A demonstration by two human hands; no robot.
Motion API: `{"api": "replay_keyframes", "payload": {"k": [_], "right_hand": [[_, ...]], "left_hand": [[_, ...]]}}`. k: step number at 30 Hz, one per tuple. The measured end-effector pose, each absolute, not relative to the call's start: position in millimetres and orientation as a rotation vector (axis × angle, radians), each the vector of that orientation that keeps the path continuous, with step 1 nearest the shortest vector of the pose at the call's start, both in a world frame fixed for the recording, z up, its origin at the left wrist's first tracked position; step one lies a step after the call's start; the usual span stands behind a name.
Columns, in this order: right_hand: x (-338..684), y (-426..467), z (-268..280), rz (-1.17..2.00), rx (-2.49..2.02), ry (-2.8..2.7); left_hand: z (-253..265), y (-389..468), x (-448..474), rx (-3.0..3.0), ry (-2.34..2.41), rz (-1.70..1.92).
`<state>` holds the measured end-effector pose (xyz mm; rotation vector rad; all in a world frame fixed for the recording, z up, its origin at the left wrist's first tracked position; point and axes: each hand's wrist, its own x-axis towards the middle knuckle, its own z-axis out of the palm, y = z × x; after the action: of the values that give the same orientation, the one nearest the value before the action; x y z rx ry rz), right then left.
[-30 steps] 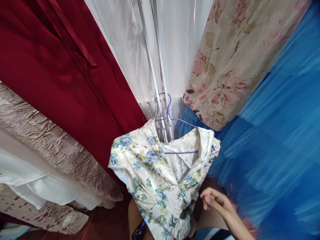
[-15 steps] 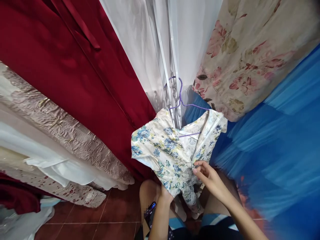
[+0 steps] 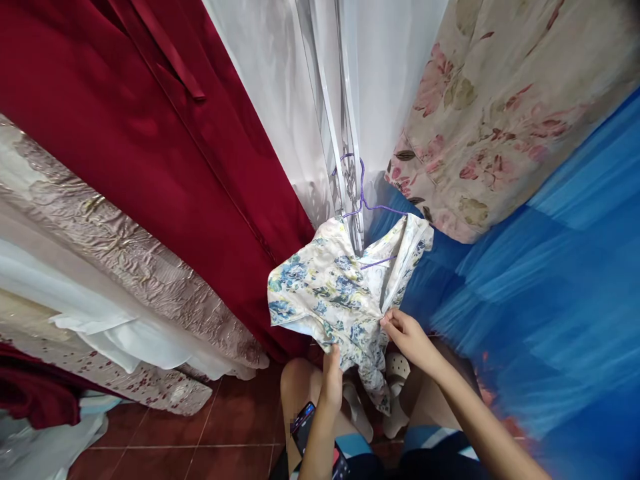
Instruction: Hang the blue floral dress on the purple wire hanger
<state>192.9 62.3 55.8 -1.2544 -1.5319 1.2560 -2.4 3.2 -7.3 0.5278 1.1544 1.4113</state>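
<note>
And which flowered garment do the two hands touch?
The white one with blue flowers, on the purple hanger: the left hand and right hand touch it. The beige one with pink flowers is untouched.

- Garment [image 3: 343,280]: white fabric, blue floral print with yellow and green accents.
- Neckline: V-shaped, open toward the far side.
- Left sleeve: short, spread outward.
- Pose: suspended on purple hanger [image 3: 363,202], near end bunched and narrow.

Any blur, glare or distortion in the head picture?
Head view: left hand, right hand and floral garment fairly sharp, without strong glare; blue fabric at right soft. Same view: hanging fabrics splay outward, suggesting wide-angle distortion; blocky patch beside the phone.
</note>
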Motion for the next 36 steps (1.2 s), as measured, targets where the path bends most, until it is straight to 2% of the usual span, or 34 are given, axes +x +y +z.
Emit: {"api": "replay_keyframes", "payload": {"k": [5, 7, 10, 14, 19, 26, 36], "right_hand": [[194.5, 38.1, 66.2, 1.42, -1.154, -1.421], [193.2, 30.5, 71.5, 1.467, -1.133, -1.404], [188.0, 22.0, 78.0, 1.528, -1.098, -1.416], [181.7, 20.1, 81.5, 1.564, -1.03, -1.409], [191.9, 26.9, 75.4, 1.498, -1.14, -1.383], [205.4, 13.1, 57.0, 1.54, -1.215, -1.352], [215.3, -2.2, 38.7, 1.574, -1.302, -1.328]], "left_hand": [[7.2, -3.9, 4.9, 1.071, 1.825, 1.73], [13.4, -7.3, 14.9, 1.351, 1.839, 1.718], [20.9, -7.0, 35.7, 1.582, 1.582, 1.551], [26.1, 11.4, 58.2, 1.576, 1.394, 1.464], [23.5, 63.0, 59.9, 1.532, 1.584, 1.523], [6.2, 134.2, 53.3, 1.657, 1.706, 1.221], [9.8, 157.3, 66.1, 1.631, 1.898, 1.23]]}}
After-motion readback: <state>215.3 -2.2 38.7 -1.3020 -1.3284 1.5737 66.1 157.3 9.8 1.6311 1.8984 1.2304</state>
